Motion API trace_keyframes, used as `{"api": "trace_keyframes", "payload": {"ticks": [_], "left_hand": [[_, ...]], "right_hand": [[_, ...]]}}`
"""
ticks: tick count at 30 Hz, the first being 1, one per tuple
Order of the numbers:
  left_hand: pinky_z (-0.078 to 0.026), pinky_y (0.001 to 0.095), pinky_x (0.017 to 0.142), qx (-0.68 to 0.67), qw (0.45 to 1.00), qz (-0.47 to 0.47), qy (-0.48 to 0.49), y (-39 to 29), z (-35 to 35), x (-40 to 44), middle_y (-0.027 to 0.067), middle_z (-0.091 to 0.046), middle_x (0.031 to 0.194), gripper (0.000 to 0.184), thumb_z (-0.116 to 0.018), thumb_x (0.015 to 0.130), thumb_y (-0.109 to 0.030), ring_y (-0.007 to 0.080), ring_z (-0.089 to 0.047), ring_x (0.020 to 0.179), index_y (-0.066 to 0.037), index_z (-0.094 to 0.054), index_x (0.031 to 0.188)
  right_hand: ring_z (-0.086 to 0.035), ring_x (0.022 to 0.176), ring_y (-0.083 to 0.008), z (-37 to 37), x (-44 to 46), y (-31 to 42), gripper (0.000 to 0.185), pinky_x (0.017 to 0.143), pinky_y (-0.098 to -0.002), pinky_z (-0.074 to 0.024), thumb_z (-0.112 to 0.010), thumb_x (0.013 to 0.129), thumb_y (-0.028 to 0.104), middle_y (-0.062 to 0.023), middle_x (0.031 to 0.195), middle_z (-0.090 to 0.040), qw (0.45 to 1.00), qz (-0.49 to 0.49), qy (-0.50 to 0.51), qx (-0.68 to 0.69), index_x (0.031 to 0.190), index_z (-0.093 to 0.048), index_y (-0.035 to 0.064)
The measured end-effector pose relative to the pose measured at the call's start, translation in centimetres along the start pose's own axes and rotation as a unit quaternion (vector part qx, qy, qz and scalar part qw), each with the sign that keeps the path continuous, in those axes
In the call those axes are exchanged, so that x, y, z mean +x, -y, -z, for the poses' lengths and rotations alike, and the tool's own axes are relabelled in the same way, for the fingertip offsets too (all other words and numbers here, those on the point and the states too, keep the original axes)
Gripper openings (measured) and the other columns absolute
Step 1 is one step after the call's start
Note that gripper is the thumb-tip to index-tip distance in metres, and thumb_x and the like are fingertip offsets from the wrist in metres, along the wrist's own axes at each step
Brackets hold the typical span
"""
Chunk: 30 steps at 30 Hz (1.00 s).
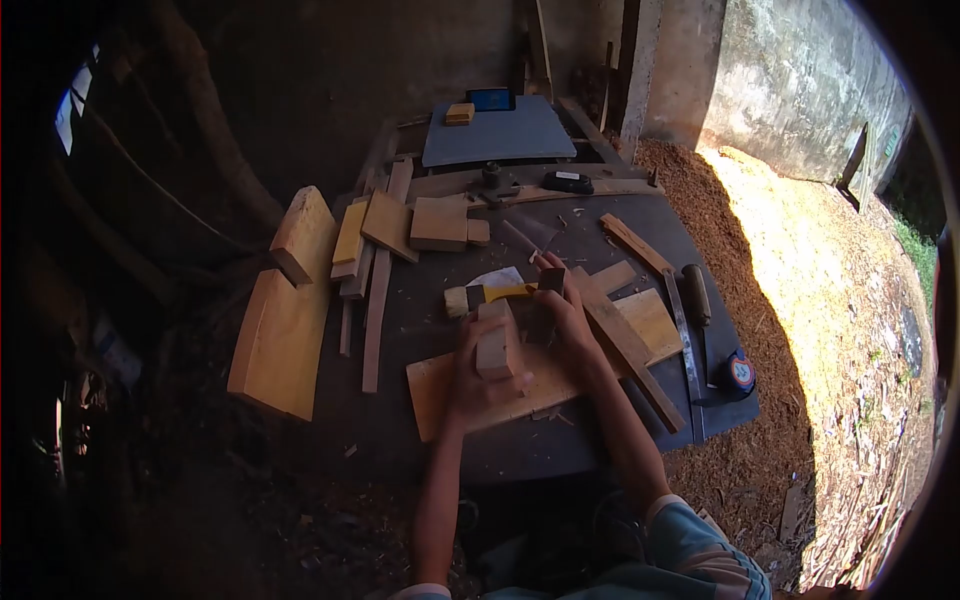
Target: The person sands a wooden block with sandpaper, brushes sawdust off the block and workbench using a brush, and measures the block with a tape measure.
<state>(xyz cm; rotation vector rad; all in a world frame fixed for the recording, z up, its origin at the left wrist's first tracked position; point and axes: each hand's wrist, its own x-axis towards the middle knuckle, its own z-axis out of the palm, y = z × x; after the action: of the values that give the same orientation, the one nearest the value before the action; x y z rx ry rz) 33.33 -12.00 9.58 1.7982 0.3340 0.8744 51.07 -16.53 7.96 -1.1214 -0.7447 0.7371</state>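
Note:
My left hand (464,368) is closed around a small pale wooden block (493,352), with fingers along its upper and lower edges. To its right, my right hand (571,315) grips a dark flat piece (551,281); its kind cannot be made out, though it could be a folded sheet. Just beyond the hands lies a paintbrush (458,302) with pale bristles and a yellow handle, partly over a whitish scrap (500,278). Under both hands a wide wooden board (432,395) rests on the dark table (370,440).
Thick boards (285,345) stand at the table's left edge, near several small blocks (438,222) and strips. At right lie a long strip (640,365), a metal ruler (690,370), a handled tool (697,295) and a tape measure (740,372). A phone (490,99) is at the back.

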Motion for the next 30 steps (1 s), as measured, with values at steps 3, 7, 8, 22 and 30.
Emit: {"api": "trace_keyframes", "payload": {"ticks": [3, 7, 8, 22, 30], "left_hand": [[-0.037, 0.0352, 0.094, -0.116, 0.991, 0.065, -0.022, -0.7, 0.5, -0.1, 0.0109, -0.043, 0.115, 0.071, -0.077, 0.053, -0.017, 0.0236, -0.046, 0.109, -0.010, -0.045, 0.117], [-0.040, 0.0331, 0.090, -0.189, 0.976, 0.078, -0.077, -1.3, 0.8, -0.2, 0.0092, -0.046, 0.111, 0.069, -0.076, 0.059, -0.029, 0.0219, -0.048, 0.106, -0.010, -0.044, 0.117], [-0.041, 0.0328, 0.089, -0.203, 0.972, 0.074, -0.089, -1.2, 0.8, -0.2, 0.0091, -0.047, 0.110, 0.068, -0.075, 0.061, -0.034, 0.0216, -0.049, 0.105, -0.009, -0.044, 0.117], [-0.045, 0.0305, 0.075, -0.293, 0.914, 0.236, -0.152, 0.4, 0.3, 5.8, 0.0061, -0.051, 0.098, 0.041, -0.046, 0.087, -0.047, 0.0167, -0.054, 0.089, -0.012, -0.050, 0.109], [-0.040, 0.0309, 0.087, -0.393, 0.904, 0.087, -0.143, 2.3, -0.8, 4.7, 0.0054, -0.055, 0.103, 0.035, -0.044, 0.090, -0.039, 0.0156, -0.051, 0.101, -0.009, -0.053, 0.107]], "right_hand": [[-0.026, 0.131, -0.0254, -0.9, -0.8, 1.5, 0.063, 0.106, -0.0330, -0.0218, -0.050, 0.077, 0.019, -0.0107, 0.144, -0.022, 0.997, -0.026, 0.065, 0.020, 0.136, -0.032, 0.0055], [-0.022, 0.133, -0.0274, -0.4, -1.7, 2.3, 0.073, 0.107, -0.0338, -0.0196, -0.053, 0.075, 0.021, -0.0117, 0.145, -0.021, 0.978, -0.037, 0.167, -0.120, 0.140, -0.023, 0.0070], [-0.021, 0.133, -0.0279, -0.5, -2.0, 2.6, 0.075, 0.107, -0.0340, -0.0194, -0.053, 0.074, 0.021, -0.0121, 0.145, -0.021, 0.968, -0.040, 0.195, -0.151, 0.141, -0.021, 0.0074], [-0.003, 0.137, -0.0283, -2.7, -3.4, 2.5, 0.067, 0.110, -0.0396, -0.0095, -0.047, 0.086, 0.038, -0.0150, 0.149, -0.002, 0.962, 0.071, 0.210, -0.157, 0.141, -0.022, 0.0099], [-0.003, 0.137, -0.0295, -5.0, -3.5, 3.9, 0.065, 0.110, -0.0389, -0.0084, -0.028, 0.092, 0.048, -0.0163, 0.148, -0.002, 0.945, 0.182, 0.233, -0.139, 0.142, -0.018, 0.0073]]}}
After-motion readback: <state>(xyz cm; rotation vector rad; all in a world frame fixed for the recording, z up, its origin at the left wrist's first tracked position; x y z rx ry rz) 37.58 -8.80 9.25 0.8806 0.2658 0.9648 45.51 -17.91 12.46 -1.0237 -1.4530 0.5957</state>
